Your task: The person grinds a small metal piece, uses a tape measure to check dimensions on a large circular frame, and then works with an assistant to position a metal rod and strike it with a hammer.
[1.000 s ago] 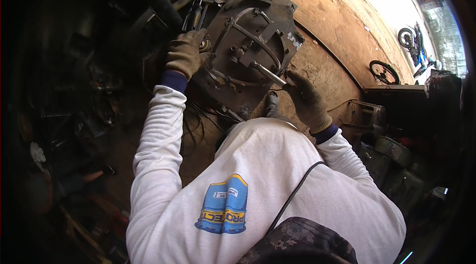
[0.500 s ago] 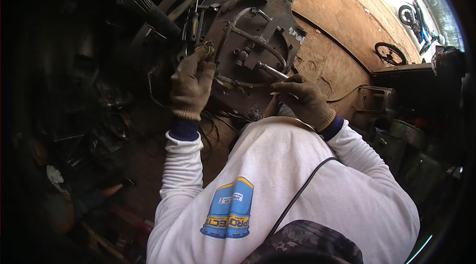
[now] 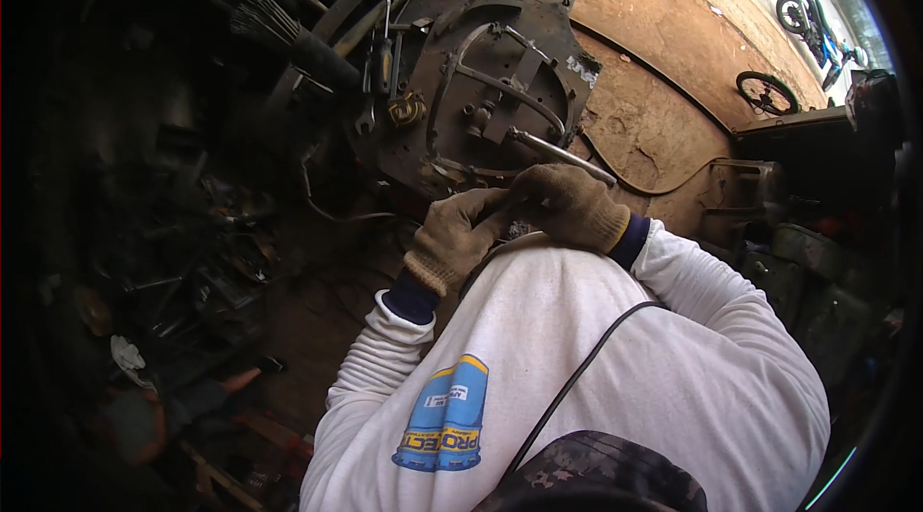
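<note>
Both my hands wear brown knit gloves and meet in front of the workbench's near edge. My left hand (image 3: 454,235) reaches across with its fingers bent against the fingers of my right hand (image 3: 569,202). My right hand is curled, and whatever lies between the fingers is hidden. Just beyond them a bent metal frame (image 3: 444,99) rests on the dark steel bench top (image 3: 409,164). A shiny metal tube (image 3: 562,156) extends from the frame's middle toward my right hand. The yellow-and-black tape measure (image 3: 407,109) sits left of the frame, untouched.
Beside the tape measure lie a screwdriver (image 3: 385,65) and an open-end wrench (image 3: 365,111). A bundle of thin rods (image 3: 266,20) stands in a dark tube at upper left. A cable (image 3: 663,193) crosses the dirt floor at right. Farther off are a loose wheel (image 3: 767,93) and a motorcycle (image 3: 817,31).
My left hand has let go of the tape measure and come down and right to my right hand. The thin pale piece seen in my right hand before is hidden now.
</note>
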Motion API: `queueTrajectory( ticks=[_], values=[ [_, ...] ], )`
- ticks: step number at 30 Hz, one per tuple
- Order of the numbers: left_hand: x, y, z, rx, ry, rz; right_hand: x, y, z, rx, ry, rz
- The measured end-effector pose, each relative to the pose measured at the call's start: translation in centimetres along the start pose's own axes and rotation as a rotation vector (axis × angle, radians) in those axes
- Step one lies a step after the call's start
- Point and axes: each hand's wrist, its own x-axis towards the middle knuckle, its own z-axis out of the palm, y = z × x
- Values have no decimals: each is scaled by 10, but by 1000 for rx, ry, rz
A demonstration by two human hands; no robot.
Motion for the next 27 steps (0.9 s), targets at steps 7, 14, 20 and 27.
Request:
queueTrajectory(
  ticks=[7, 14, 20, 27],
  values=[
    [12, -11, -43, -52, 298, 81, -7, 10, 3, 276, 186, 103],
    [58, -21, -120, 330, 522, 10, -14, 3, -9, 169, 43, 183],
    [32, 44, -99, 182, -147, -53, -10, -1, -5, 200, 117, 60],
    [23, 17, -23, 269, -187, 46, 7, -4, -4, 29, -70, -103]
  ],
)
